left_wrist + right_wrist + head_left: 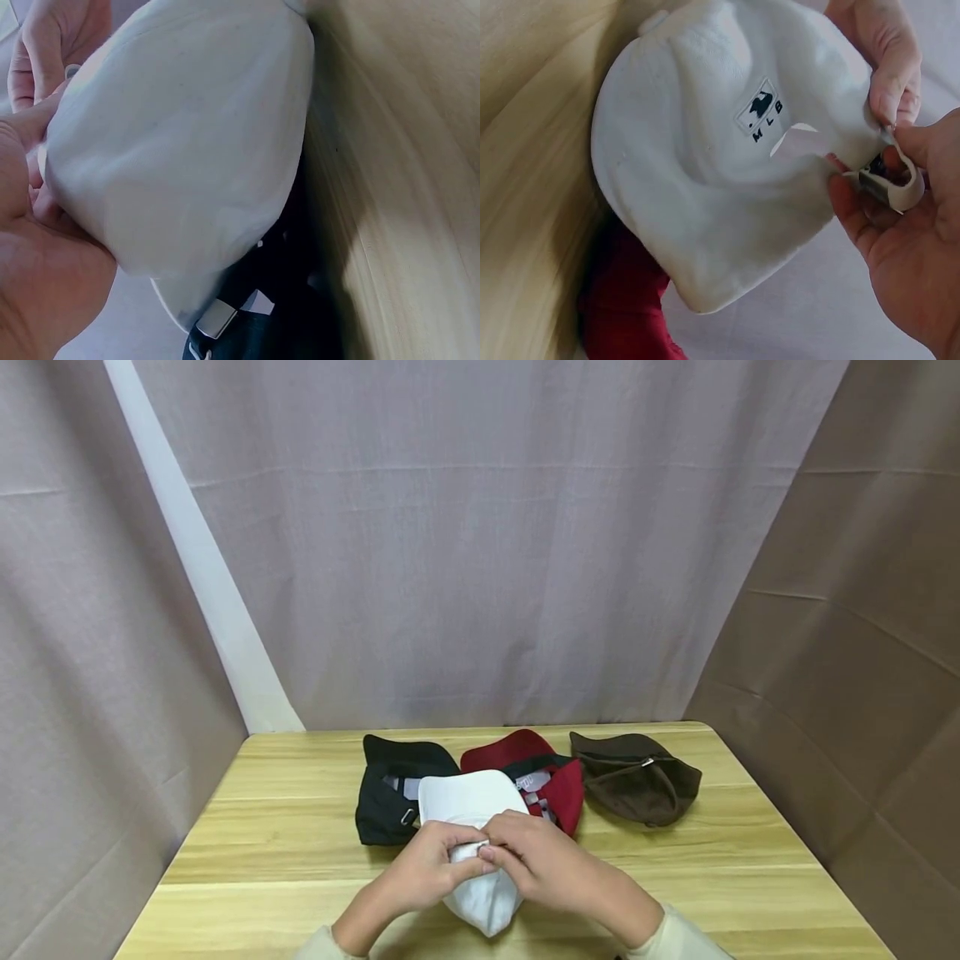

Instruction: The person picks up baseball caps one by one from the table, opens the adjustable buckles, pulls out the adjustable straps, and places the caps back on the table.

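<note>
A white cap (468, 797) is between both hands, its brim pointing away from me. In the right wrist view, an MLB logo (759, 109) shows beside the cutout at the back of its crown. My right hand (543, 864) pinches the cap's looped back strap (906, 195), close to a dark buckle (873, 184). Gripping the cap's rim next to the strap, my left hand (427, 872) has its thumb tip close to the right thumb. In the left wrist view, the smooth side of the crown (180, 135) hides part of the fingers.
Behind the white cap, a black cap (375, 814) lies on the left and a red cap (570, 797) on the right. A dark brown cap (637, 789) rests farther right. The wooden table (262, 835) is bordered by grey curtains (450, 568) and a brown cloth (862, 652).
</note>
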Demonstrator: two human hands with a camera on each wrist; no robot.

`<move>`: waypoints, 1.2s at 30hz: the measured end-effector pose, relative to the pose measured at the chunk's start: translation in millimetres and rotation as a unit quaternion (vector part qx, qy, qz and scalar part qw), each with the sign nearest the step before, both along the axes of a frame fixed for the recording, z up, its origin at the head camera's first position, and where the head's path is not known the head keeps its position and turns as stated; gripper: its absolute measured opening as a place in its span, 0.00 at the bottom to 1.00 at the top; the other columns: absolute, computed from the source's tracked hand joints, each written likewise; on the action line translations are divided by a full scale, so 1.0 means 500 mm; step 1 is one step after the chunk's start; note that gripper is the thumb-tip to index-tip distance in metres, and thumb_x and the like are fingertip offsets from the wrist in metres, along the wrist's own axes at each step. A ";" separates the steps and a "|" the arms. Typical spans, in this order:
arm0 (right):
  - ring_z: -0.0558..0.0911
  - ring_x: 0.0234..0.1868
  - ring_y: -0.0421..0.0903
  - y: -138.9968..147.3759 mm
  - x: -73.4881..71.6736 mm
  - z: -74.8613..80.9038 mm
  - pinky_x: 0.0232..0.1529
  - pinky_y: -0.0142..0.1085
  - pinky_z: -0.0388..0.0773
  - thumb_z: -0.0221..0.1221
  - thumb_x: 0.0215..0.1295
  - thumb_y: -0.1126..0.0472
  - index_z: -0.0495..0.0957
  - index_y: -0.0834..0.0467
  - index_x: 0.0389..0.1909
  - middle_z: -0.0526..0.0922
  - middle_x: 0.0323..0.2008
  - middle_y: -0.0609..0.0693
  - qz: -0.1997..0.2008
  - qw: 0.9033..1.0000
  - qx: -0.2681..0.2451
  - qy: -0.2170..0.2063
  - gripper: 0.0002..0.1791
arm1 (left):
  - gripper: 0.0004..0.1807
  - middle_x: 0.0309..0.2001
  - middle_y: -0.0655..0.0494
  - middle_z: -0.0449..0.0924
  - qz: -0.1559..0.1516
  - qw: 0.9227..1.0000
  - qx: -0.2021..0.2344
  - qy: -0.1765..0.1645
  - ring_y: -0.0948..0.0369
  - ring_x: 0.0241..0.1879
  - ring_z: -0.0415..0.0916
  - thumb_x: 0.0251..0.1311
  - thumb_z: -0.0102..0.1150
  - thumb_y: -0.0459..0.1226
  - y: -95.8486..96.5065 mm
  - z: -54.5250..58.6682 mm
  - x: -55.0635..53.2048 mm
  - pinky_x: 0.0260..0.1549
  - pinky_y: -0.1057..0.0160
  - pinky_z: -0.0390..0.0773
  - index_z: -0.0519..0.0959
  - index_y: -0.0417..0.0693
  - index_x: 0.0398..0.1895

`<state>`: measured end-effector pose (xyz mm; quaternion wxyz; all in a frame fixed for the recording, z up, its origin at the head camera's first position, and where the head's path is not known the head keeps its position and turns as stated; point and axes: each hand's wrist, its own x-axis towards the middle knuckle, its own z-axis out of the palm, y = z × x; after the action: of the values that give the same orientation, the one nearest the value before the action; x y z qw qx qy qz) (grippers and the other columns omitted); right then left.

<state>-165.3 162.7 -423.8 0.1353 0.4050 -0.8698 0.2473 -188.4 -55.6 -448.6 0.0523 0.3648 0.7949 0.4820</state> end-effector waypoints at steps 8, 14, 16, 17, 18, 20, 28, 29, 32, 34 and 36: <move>0.79 0.44 0.30 0.020 -0.015 -0.012 0.48 0.29 0.80 0.57 0.81 0.57 0.83 0.47 0.43 0.87 0.43 0.39 0.037 0.991 -0.062 -0.112 0.06 | 0.09 0.45 0.58 0.92 -0.003 1.000 0.005 -0.019 0.75 0.41 0.78 0.67 0.72 0.42 -0.001 -0.003 -0.003 0.42 0.73 0.79 0.91 0.54 0.48; 0.81 0.48 0.32 0.030 -0.020 -0.020 0.51 0.32 0.81 0.57 0.81 0.55 0.81 0.45 0.38 0.89 0.47 0.40 0.030 0.981 -0.088 -0.171 0.08 | 0.11 0.46 0.58 0.91 -0.003 1.000 0.001 -0.026 0.74 0.41 0.78 0.68 0.71 0.43 0.001 -0.003 -0.006 0.42 0.72 0.79 0.91 0.53 0.50; 0.82 0.49 0.32 0.031 -0.021 -0.021 0.51 0.32 0.81 0.57 0.81 0.56 0.80 0.45 0.38 0.89 0.48 0.40 0.033 0.980 -0.089 -0.173 0.08 | 0.10 0.45 0.58 0.91 -0.003 1.000 0.000 -0.028 0.74 0.41 0.78 0.68 0.71 0.42 0.001 -0.004 -0.006 0.41 0.73 0.78 0.91 0.53 0.50; 0.82 0.49 0.32 0.031 -0.022 -0.021 0.51 0.32 0.81 0.58 0.81 0.56 0.80 0.45 0.37 0.89 0.47 0.40 0.034 0.980 -0.090 -0.173 0.08 | 0.10 0.45 0.58 0.91 -0.003 1.000 0.000 -0.029 0.74 0.41 0.78 0.68 0.71 0.42 0.001 -0.004 -0.006 0.41 0.73 0.78 0.91 0.53 0.50; 0.82 0.49 0.32 0.030 -0.022 -0.021 0.52 0.32 0.81 0.58 0.81 0.56 0.80 0.45 0.37 0.89 0.47 0.40 0.033 0.980 -0.092 -0.171 0.08 | 0.10 0.45 0.58 0.91 -0.002 1.000 0.001 -0.028 0.75 0.41 0.78 0.68 0.71 0.42 0.001 -0.005 -0.006 0.41 0.73 0.78 0.91 0.53 0.50; 0.83 0.49 0.32 0.028 -0.021 -0.021 0.52 0.32 0.82 0.59 0.80 0.56 0.80 0.45 0.35 0.90 0.47 0.40 0.030 0.981 -0.097 -0.167 0.09 | 0.10 0.45 0.56 0.92 -0.001 1.000 0.004 -0.026 0.75 0.40 0.78 0.68 0.71 0.41 0.001 -0.006 -0.006 0.41 0.73 0.79 0.91 0.52 0.49; 0.77 0.40 0.29 0.005 0.001 -0.008 0.44 0.27 0.78 0.65 0.76 0.51 0.75 0.45 0.29 0.84 0.37 0.35 -0.024 0.994 -0.053 -0.096 0.14 | 0.08 0.41 0.56 0.92 -0.004 1.000 0.010 -0.018 0.75 0.39 0.78 0.70 0.68 0.42 0.005 0.000 0.002 0.42 0.73 0.79 0.91 0.51 0.45; 0.76 0.39 0.29 0.002 0.003 -0.007 0.43 0.27 0.77 0.64 0.76 0.51 0.75 0.45 0.29 0.83 0.35 0.35 -0.028 0.996 -0.043 -0.080 0.13 | 0.07 0.41 0.57 0.92 -0.003 1.000 0.007 -0.017 0.75 0.39 0.78 0.70 0.68 0.42 0.005 0.001 0.003 0.42 0.73 0.79 0.91 0.52 0.44; 0.73 0.37 0.28 -0.003 0.006 -0.003 0.41 0.25 0.75 0.63 0.77 0.54 0.77 0.46 0.31 0.80 0.33 0.36 -0.031 0.998 -0.023 -0.045 0.10 | 0.04 0.37 0.60 0.90 0.002 1.000 0.001 -0.013 0.75 0.37 0.77 0.70 0.69 0.42 0.006 0.004 0.006 0.39 0.73 0.78 0.90 0.54 0.41; 0.72 0.36 0.28 -0.004 0.006 -0.002 0.40 0.24 0.74 0.63 0.76 0.57 0.78 0.46 0.33 0.80 0.32 0.36 -0.029 0.999 -0.015 -0.031 0.09 | 0.04 0.35 0.61 0.89 0.003 1.000 0.001 -0.012 0.75 0.36 0.76 0.69 0.69 0.42 0.006 0.004 0.007 0.37 0.73 0.77 0.90 0.55 0.40; 0.71 0.36 0.28 -0.003 0.006 -0.001 0.39 0.23 0.73 0.63 0.76 0.58 0.77 0.47 0.33 0.79 0.31 0.36 -0.026 0.999 -0.010 -0.025 0.09 | 0.03 0.35 0.62 0.88 0.005 1.000 0.002 -0.012 0.75 0.35 0.75 0.69 0.70 0.42 0.005 0.005 0.007 0.37 0.73 0.77 0.90 0.55 0.39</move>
<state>-162.5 161.1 -424.2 0.1240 0.3750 -0.8804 0.2627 -184.8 -53.0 -446.2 0.0592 0.3552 0.7950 0.4882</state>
